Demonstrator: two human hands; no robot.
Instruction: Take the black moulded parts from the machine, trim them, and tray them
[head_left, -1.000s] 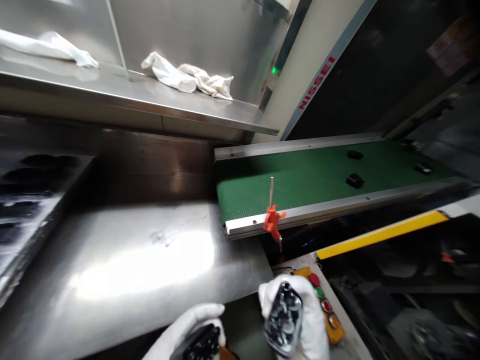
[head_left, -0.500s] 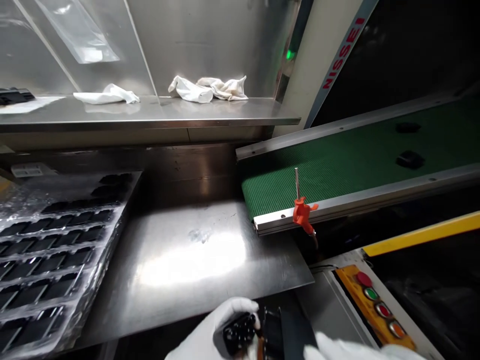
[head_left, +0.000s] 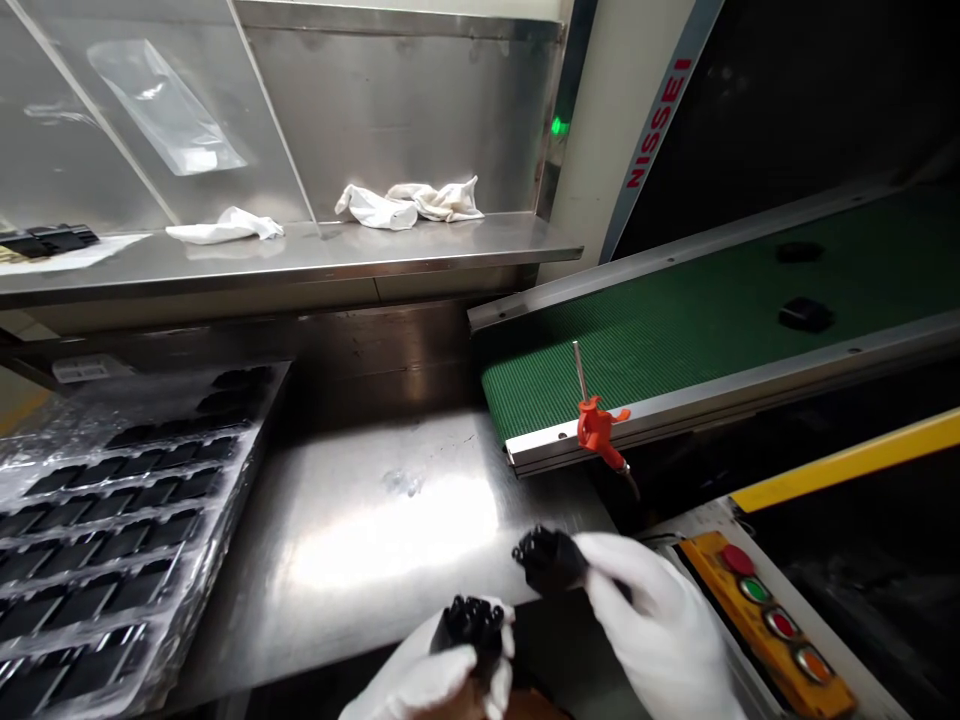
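Observation:
White gloves cover both hands. At the bottom centre, my left hand (head_left: 431,675) is closed around a black part (head_left: 471,625) with several small knobs on top. My right hand (head_left: 652,610), just right of it, pinches a second black part (head_left: 549,560) by its right end, over the front edge of the steel table (head_left: 337,600). The two held parts are apart. To the left, a clear plastic tray (head_left: 225,530) holds rows of black parts (head_left: 135,535).
A green conveyor belt (head_left: 645,330) at the right carries two black pieces (head_left: 806,314). An orange air gun (head_left: 598,428) hangs on its near rail. A button box (head_left: 772,620) sits lower right. White cloths (head_left: 412,204) lie on the steel shelf (head_left: 360,255).
My right hand has risen into view, now with a black part in its fingers. My left hand still holds its part, now more upright. The view has shifted slightly.

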